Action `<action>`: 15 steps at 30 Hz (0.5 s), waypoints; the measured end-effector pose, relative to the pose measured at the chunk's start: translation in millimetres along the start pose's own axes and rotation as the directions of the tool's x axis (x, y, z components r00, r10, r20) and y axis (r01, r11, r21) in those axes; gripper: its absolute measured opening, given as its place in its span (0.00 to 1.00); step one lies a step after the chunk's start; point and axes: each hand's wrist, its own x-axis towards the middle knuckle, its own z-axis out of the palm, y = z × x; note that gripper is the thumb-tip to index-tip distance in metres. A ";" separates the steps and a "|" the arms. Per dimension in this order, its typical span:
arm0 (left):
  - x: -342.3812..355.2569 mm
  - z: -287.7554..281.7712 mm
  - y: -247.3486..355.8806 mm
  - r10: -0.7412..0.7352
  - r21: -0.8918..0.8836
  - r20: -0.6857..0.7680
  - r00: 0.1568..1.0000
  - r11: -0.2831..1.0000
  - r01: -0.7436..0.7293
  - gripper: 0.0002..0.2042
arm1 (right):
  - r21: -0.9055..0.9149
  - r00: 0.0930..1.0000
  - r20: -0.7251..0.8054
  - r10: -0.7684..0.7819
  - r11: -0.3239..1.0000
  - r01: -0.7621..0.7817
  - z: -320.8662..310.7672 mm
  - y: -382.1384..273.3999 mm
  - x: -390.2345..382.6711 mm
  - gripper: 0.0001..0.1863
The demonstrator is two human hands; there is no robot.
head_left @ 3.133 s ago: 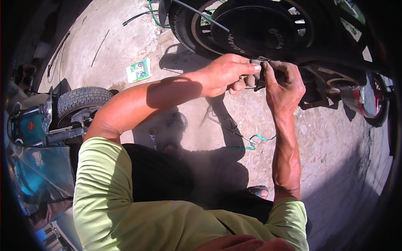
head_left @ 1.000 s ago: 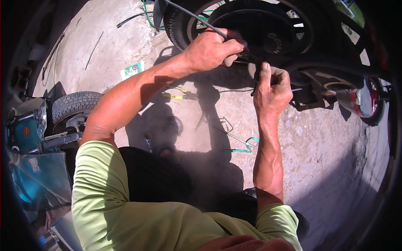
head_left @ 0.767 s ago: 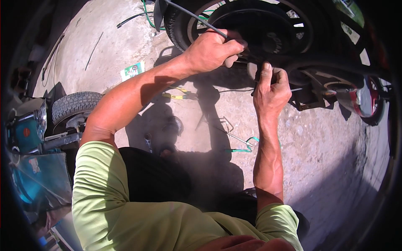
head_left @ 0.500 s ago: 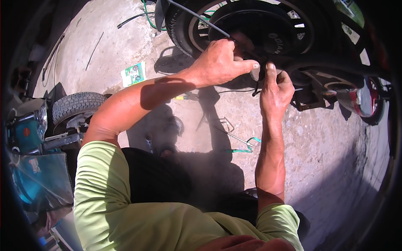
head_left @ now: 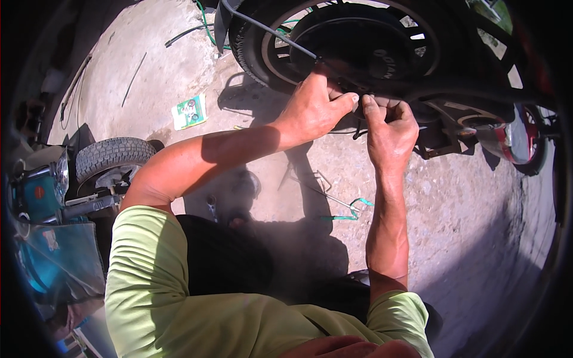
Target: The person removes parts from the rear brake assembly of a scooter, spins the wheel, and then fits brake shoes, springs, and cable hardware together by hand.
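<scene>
In front of me at the top is a black scooter wheel (head_left: 246, 55) with a large round hub (head_left: 343, 45). A thin grey metal rod (head_left: 271, 31) runs across the tyre to a spot just above my left hand. At the hub's near edge, my left hand (head_left: 316, 106) is closed, its thumb stretched toward my other hand. Close beside it, my right hand (head_left: 391, 122) pinches with thumb and curled fingers by the black frame arm (head_left: 465, 92). Whatever the fingertips grip lies in dark shadow and cannot be made out.
On the concrete floor (head_left: 441, 197) lie a green and white printed card (head_left: 189, 112), a bent metal piece with green cord (head_left: 352, 209) and a thin dark rod (head_left: 134, 79). At left stands a teal vehicle (head_left: 57, 250) with a treaded tyre (head_left: 113, 154). A red and clear lamp (head_left: 507, 137) juts out at right.
Both hands stay at the near edge of the hub. The left has shifted slightly down, its thumb now closer to the right hand's fingertips. The whole view has shifted a little.
</scene>
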 end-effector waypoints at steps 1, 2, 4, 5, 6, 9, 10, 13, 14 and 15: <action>0.1 0.5 -0.4 0.002 0.001 0.000 1.000 1.000 -0.002 0.23 | -0.079 0.998 -0.034 -0.043 0.996 0.040 -0.1 0.3 -0.8 0.12; -0.4 1.0 -0.7 -0.015 -0.043 0.010 1.000 0.999 0.015 0.21 | -0.159 0.994 -0.064 -0.089 0.984 0.078 0.1 0.1 -1.7 0.12; -0.8 0.5 0.2 -0.029 -0.088 0.020 0.999 0.996 0.030 0.19 | -0.177 0.993 -0.076 -0.093 0.981 0.079 2.0 -1.4 -3.9 0.11; -1.1 -1.1 0.6 -0.112 -0.067 0.050 0.992 0.991 0.115 0.17 | -0.194 0.992 -0.087 -0.096 0.978 0.078 3.0 -1.8 -4.2 0.11; -1.3 -1.8 3.9 -0.194 -0.044 0.079 0.978 0.979 0.198 0.14 | -0.249 0.984 -0.097 -0.148 0.961 0.120 3.1 3.1 -3.2 0.10; -6.6 3.4 15.8 -0.253 -0.159 0.069 0.965 0.952 0.261 0.12 | -0.321 0.964 -0.129 -0.232 0.930 0.180 3.3 6.4 -4.8 0.10; -8.0 2.0 20.9 -0.253 -0.160 0.066 0.965 0.952 0.261 0.12 | -0.320 0.964 -0.127 -0.232 0.930 0.181 4.2 7.5 -4.8 0.10; -10.1 -1.1 27.3 -0.287 -0.144 0.084 0.954 0.944 0.296 0.13 | -0.339 0.956 -0.131 -0.261 0.918 0.205 5.6 8.5 -4.8 0.11; -9.7 -0.5 24.3 -0.275 -0.152 0.075 0.959 0.947 0.283 0.13 | -0.350 0.952 -0.132 -0.274 0.912 0.214 6.0 8.3 -5.0 0.11; -9.2 -0.2 20.7 -0.263 -0.160 0.066 0.963 0.949 0.270 0.13 | -0.361 0.949 -0.134 -0.287 0.905 0.223 6.9 8.1 -5.3 0.11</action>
